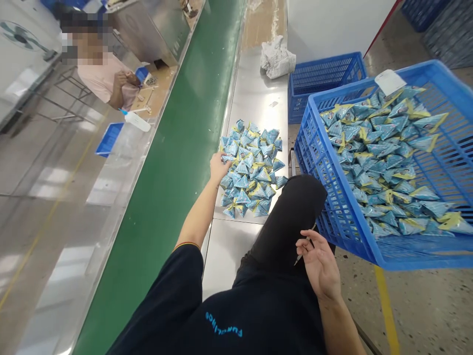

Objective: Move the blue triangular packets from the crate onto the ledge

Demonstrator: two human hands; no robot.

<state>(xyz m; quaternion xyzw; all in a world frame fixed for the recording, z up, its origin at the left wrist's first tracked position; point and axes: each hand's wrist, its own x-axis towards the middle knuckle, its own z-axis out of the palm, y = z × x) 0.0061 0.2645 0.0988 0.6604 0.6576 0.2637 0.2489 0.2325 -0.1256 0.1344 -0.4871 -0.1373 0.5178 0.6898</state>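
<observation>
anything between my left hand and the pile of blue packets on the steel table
Nothing visible. The left hand already rests on the left edge of the pile of blue packets on the steel table, so no gap remains. The right hand sits apart over the knee.

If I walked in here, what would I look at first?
Probably all the shiny blue and yellow triangle packets: a flat pile of packets on the steel table, and many more in the big blue crate tilted at the right. The left hand touches the pile's edge, beside the long green belt. The right hand rests on the knee with a thin tool in it.
</observation>
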